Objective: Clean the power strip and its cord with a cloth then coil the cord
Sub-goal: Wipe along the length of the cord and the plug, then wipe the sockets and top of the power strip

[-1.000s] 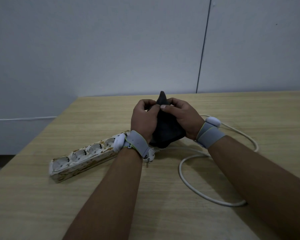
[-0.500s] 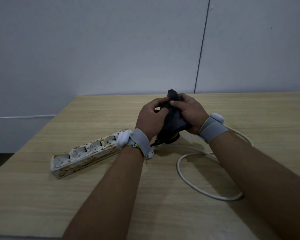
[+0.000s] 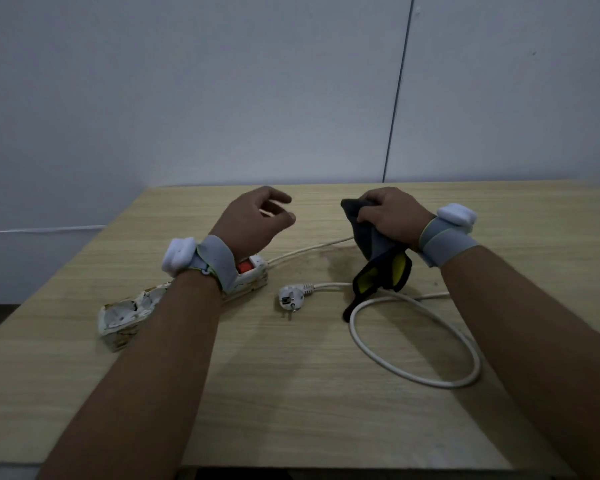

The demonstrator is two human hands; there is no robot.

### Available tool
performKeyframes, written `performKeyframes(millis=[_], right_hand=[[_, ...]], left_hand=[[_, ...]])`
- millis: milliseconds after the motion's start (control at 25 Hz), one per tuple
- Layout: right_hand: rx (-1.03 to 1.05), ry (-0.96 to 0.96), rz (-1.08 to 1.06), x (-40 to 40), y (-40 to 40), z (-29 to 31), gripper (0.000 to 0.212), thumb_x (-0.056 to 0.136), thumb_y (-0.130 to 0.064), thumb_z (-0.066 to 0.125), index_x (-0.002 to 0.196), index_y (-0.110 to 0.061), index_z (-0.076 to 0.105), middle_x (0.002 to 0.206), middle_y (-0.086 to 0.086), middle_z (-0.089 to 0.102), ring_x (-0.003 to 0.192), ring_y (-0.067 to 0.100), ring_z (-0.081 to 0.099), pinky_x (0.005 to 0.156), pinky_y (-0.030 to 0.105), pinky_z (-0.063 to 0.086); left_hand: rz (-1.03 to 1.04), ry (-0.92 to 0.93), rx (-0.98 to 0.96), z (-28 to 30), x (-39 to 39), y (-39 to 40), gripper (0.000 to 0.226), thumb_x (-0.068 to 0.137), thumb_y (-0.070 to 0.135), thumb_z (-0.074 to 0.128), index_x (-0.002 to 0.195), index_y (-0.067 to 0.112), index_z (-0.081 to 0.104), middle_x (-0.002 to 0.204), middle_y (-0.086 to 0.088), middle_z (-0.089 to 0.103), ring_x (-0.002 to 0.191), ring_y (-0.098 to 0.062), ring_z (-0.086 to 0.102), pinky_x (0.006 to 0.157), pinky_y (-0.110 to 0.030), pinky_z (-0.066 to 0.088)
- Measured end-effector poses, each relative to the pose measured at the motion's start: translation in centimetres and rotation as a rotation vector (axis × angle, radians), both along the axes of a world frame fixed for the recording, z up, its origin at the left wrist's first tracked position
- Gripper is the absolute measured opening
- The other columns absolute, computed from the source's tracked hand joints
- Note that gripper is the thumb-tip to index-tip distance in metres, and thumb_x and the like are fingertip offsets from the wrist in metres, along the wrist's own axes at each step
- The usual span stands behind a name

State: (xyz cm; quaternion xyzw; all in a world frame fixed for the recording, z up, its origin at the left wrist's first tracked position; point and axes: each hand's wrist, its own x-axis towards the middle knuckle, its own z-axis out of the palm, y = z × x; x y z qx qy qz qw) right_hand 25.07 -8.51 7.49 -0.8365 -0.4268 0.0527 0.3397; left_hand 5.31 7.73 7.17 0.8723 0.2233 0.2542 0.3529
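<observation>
A dirty white power strip (image 3: 129, 311) lies at the left of the wooden table (image 3: 291, 393), partly hidden under my left forearm; its orange switch end shows by my wrist. Its white cord (image 3: 426, 320) runs from that end toward the right, loops at the right, and ends in a plug (image 3: 291, 299) lying mid-table. My right hand (image 3: 392, 216) grips a dark cloth (image 3: 378, 258) with a yellow inner patch, held above the cord. My left hand (image 3: 257, 220) hovers above the strip's switch end with loosely curled fingers, holding nothing.
A plain grey wall stands right behind the table's far edge. Bare wood lies between my forearms at the front. The table's left edge drops to the floor past the strip.
My hands, which were together on the cloth, have separated. The left hand let go and moved left; the right keeps the cloth. The plug now shows on the table.
</observation>
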Motion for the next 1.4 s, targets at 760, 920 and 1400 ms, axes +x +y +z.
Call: performKeyframes(millis=[760,920,1400], right_hand=[[-0.348,-0.307,0.109,-5.1,3.5,-2.8,0.031,0.09,-0.027,0.053,0.109,-0.009,0.067,0.112,0.015,0.064,0.098,0.034,0.058,0.077,0.031,0.042],[-0.37,-0.322,0.097,-5.8,3.5,-3.1,0.029,0.089,-0.026,0.052,0.104,-0.007,0.068,0.106,0.015,0.066,0.095,0.033,0.059,0.079,0.033,0.047],[-0.396,-0.312,0.22,-9.0,5.8,-3.2,0.03,0.089,-0.022,0.052,0.112,-0.012,0.068,0.112,0.011,0.066,0.099,0.03,0.059,0.08,0.03,0.047]], left_hand=[[0.077,0.466,0.29,-2.8,-4.8,0.8,0.083,0.07,0.055,0.069,0.143,0.037,0.033,0.114,0.005,0.061,0.103,-0.023,0.059,0.089,-0.047,0.05],[0.112,0.421,0.296,-3.0,-4.8,0.7,0.086,0.072,0.049,0.072,0.145,0.038,0.028,0.109,0.005,0.06,0.1,-0.023,0.058,0.089,-0.049,0.048],[0.133,0.377,0.316,-3.1,-4.6,0.7,0.089,0.072,0.044,0.071,0.147,0.04,0.025,0.105,0.006,0.061,0.098,-0.023,0.059,0.092,-0.048,0.045]])
